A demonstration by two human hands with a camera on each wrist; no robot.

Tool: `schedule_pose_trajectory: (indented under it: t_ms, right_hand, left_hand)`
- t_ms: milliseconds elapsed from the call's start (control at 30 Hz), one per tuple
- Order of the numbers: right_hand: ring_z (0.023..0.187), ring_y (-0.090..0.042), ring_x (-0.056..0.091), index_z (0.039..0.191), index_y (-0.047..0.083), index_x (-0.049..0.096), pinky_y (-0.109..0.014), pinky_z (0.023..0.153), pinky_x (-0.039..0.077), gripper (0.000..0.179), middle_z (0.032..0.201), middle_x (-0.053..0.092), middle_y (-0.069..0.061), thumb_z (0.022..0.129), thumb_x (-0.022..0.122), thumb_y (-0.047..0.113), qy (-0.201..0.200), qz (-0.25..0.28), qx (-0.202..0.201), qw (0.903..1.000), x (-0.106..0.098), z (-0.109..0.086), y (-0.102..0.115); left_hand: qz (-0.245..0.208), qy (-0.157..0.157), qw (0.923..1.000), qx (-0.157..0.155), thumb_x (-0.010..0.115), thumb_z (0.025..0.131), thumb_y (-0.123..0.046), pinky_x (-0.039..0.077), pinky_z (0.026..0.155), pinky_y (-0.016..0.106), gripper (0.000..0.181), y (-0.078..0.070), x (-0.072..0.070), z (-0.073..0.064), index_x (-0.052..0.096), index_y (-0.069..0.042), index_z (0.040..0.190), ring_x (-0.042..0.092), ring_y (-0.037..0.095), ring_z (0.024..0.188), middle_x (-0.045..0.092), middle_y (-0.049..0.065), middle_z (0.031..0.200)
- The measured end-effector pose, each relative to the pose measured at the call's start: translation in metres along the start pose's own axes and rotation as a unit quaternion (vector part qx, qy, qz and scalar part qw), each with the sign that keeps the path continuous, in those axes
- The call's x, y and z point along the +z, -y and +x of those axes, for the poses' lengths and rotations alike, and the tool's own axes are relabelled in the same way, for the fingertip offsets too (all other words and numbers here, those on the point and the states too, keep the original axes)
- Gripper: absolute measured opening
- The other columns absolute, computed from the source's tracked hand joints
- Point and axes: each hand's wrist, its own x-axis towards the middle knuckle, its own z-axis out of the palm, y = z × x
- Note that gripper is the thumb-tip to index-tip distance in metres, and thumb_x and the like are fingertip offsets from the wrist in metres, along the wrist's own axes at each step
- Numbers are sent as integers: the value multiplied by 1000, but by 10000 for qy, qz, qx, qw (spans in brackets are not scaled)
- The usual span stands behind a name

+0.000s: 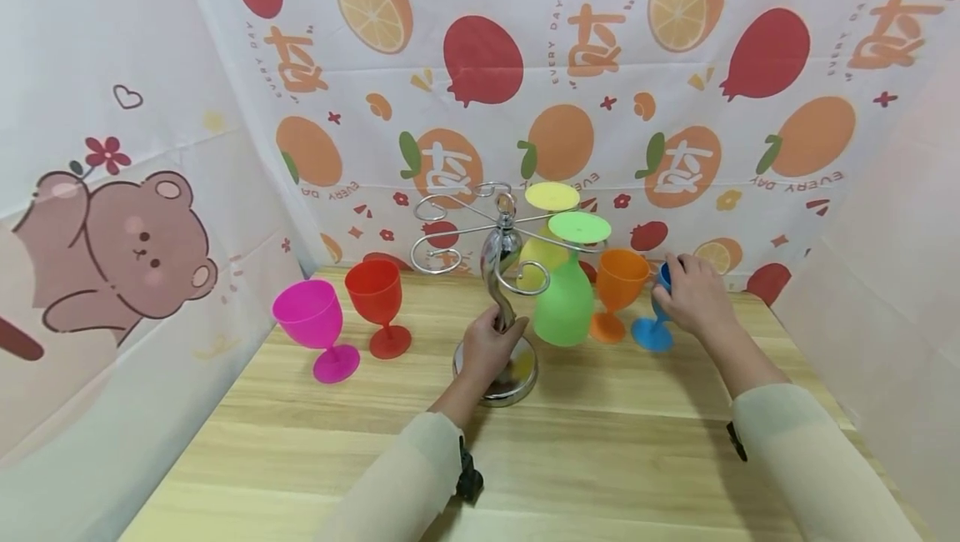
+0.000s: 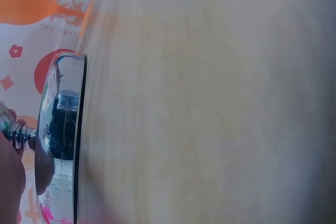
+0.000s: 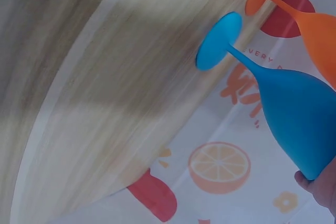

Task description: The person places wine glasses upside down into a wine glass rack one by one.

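A chrome goblet rack (image 1: 491,257) with curled wire arms stands mid-table, its curved post gripped low down by my left hand (image 1: 486,350). The left wrist view shows its shiny round base (image 2: 63,145). At the right, my right hand (image 1: 697,292) holds the rim of a blue goblet (image 1: 654,332), which stands upright; in the right wrist view a fingertip meets the rim of its bowl (image 3: 294,108). Two goblets, one green (image 1: 564,304) and one yellow (image 1: 552,196), hang upside down by their feet on the rack's right side.
Beside the blue goblet stands an orange goblet (image 1: 621,279). On the left are a red goblet (image 1: 375,292) and a magenta goblet (image 1: 309,314), both upright. A fruit-print cloth (image 1: 480,133) backs the wooden table (image 1: 600,459), and a bear-print cloth (image 1: 150,250) hangs at the left.
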Motion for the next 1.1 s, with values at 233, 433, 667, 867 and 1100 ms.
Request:
schedule_pose_trajectory:
  t_ms: [233, 433, 667, 867, 1100]
  right_hand:
    - [123, -50, 35, 145, -5, 37, -68, 102, 34, 59, 137, 41, -31, 97, 41, 31, -170, 236, -24, 9996, -7, -9, 6]
    - [120, -47, 40, 142, -5, 42, -64, 99, 39, 59, 133, 45, -29, 95, 45, 31, -420, -31, -402, 9983, -23, -23, 14]
    - [116, -44, 46, 139, -4, 48, -61, 97, 43, 60, 128, 52, -25, 91, 51, 32, -715, -164, -798, 9941, -39, -41, 33]
    - [115, -42, 49, 139, -1, 51, -61, 95, 45, 58, 128, 55, -23, 89, 52, 29, -868, 30, -1030, 9909, -54, -58, 55]
    - [117, -38, 49, 138, 1, 54, -58, 89, 49, 59, 132, 55, -19, 86, 55, 29, -1141, 257, -1202, 9858, -81, -83, 80]
  left_hand:
    - [839, 224, 9936, 728, 61, 96, -38, 39, 62, 32, 31, 3, -9, 1, 50, -9, 90, 44, 18, 71, 46, 3, 76]
    - [1175, 822, 9855, 902, 45, 104, -35, 43, 73, 39, 28, -2, -20, 4, 51, -9, 96, 49, 25, 84, 53, 8, 90]
    - [24, 1764, 9835, 396, 39, 107, -26, 44, 66, 32, 26, -15, -34, 8, 52, -7, 94, 48, 17, 74, 50, 4, 81]
    - [-712, 1896, 9790, 227, 42, 105, -18, 49, 68, 36, 24, -20, -43, 4, 55, -2, 93, 54, 20, 75, 54, 10, 82]
    - [-147, 1468, 9884, -346, 53, 102, -30, 38, 111, 50, 43, -32, -64, -5, 51, -7, 139, 44, 31, 135, 50, 14, 138]
